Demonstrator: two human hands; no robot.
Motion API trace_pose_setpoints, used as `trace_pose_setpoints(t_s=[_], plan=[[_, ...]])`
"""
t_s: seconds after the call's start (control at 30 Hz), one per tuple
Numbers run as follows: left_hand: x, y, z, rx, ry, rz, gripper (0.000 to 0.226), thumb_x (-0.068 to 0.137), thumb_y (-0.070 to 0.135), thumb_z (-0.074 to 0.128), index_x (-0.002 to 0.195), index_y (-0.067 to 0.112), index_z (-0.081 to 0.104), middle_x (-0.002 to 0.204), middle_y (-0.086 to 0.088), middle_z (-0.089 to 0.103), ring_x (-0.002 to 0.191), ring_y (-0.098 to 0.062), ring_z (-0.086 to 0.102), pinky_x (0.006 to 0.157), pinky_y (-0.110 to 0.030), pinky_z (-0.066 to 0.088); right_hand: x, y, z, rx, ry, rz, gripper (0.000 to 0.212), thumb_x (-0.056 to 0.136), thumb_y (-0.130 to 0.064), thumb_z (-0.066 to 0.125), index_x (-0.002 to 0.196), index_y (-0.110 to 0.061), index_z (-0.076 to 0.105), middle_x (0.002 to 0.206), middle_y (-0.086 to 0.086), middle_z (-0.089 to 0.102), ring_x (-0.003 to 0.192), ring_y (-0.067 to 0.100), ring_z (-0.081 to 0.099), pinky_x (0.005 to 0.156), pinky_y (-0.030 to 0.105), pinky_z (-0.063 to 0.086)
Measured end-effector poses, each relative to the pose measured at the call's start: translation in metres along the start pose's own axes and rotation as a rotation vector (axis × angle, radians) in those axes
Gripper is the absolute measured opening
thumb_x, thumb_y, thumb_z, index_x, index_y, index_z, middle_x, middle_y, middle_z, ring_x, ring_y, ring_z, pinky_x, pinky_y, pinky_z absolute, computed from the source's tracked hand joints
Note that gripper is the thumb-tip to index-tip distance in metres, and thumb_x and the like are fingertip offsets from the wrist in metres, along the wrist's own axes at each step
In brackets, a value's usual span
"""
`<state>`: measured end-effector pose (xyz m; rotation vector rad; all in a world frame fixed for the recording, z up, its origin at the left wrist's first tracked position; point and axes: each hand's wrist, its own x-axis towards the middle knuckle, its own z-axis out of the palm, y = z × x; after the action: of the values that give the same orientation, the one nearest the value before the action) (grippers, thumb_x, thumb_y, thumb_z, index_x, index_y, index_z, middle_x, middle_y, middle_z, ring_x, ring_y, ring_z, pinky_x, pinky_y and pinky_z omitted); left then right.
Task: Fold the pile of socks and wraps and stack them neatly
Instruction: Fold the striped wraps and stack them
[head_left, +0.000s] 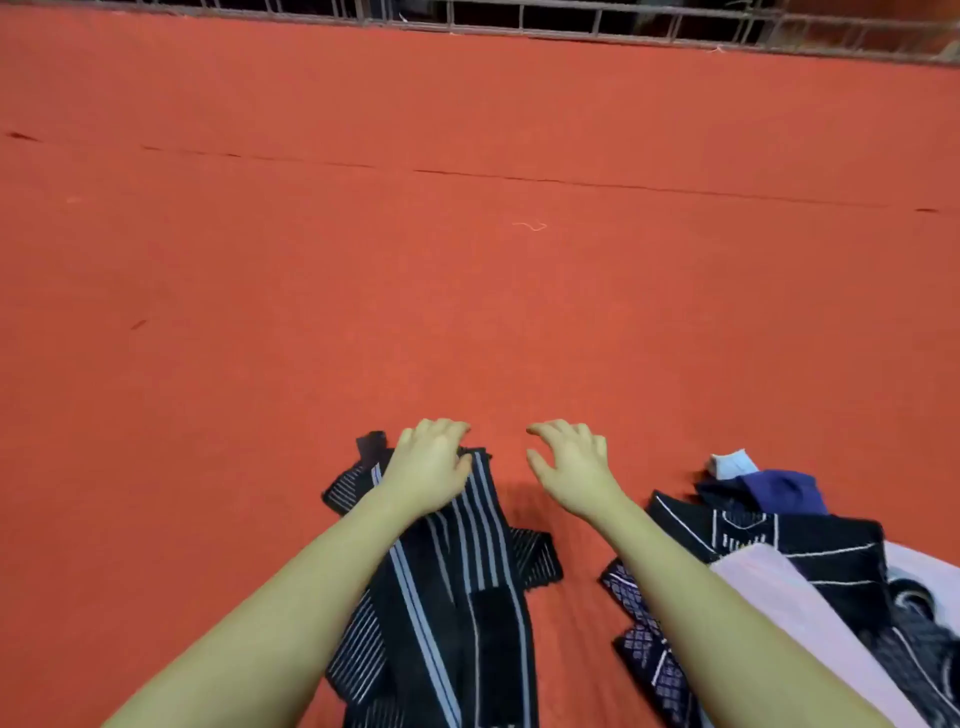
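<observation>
Left hand (434, 462) is pressing the striped wrap (467, 561) flat with loosely curled fingers, right hand (569, 467) is hovering empty; smoothing before folding seems advisable.

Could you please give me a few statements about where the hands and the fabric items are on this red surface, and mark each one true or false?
1. The left hand rests on the black striped wrap. True.
2. The right hand grips a blue sock. False: it hovers over the bare red surface, fingers loosely curled, holding nothing.
3. The pile of dark fabrics lies to the right of the right forearm. True.
4. A pink cloth lies in that pile. True.
5. The striped wrap is folded into a neat square. False: it lies spread out, with its straps crossing.
</observation>
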<state>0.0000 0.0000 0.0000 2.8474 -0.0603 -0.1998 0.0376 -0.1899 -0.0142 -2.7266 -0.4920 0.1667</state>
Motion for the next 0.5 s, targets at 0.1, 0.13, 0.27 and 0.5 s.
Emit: trace_pose_setpoints(t_s=[0.1,0.13,0.27,0.5], plan=[[0.005,-0.02,0.037,0.048,-0.027,-0.025,0.048,0.1,0.031,0.039,0.145,0.017,0.033,0.145,-0.003,0.039,0.132,-0.025,0.03,0.107,-0.039,0.02,0.012,0.001,0.041,-0.055,-0.023,-0.011,0.041,0.099,-0.035,0.041,0.139,-0.025,0.043,0.139,-0.005,0.044,0.127,0.021,0.034,0.1,0.033,0.02],[0.008,-0.027,0.051,0.062,-0.044,-0.041,0.048,0.1,0.032,0.038,0.144,0.016,0.033,0.145,-0.003,0.038,0.133,-0.025,0.029,0.108,-0.04,0.019,0.017,0.001,0.054,-0.071,-0.043,-0.02,0.042,0.099,-0.035,0.041,0.139,-0.025,0.043,0.139,-0.005,0.044,0.127,0.021,0.034,0.1,0.034,0.02],[0.027,-0.051,0.094,0.101,0.022,-0.073,0.051,0.1,0.038,0.035,0.145,0.016,0.029,0.15,-0.001,0.032,0.136,-0.024,0.024,0.109,-0.041,0.016,0.049,0.006,0.102,-0.131,-0.081,-0.067,0.045,0.099,-0.035,0.038,0.143,-0.025,0.036,0.147,-0.005,0.037,0.131,0.023,0.03,0.103,0.041,0.018],[0.04,-0.063,0.126,0.178,0.143,-0.06,0.055,0.102,0.04,0.03,0.149,0.014,0.019,0.146,-0.005,0.037,0.136,-0.025,0.027,0.111,-0.04,0.012,0.069,0.008,0.145,-0.167,-0.009,-0.137,0.046,0.099,-0.039,0.039,0.142,-0.026,0.033,0.14,-0.001,0.037,0.128,0.026,0.029,0.107,0.044,0.009]])
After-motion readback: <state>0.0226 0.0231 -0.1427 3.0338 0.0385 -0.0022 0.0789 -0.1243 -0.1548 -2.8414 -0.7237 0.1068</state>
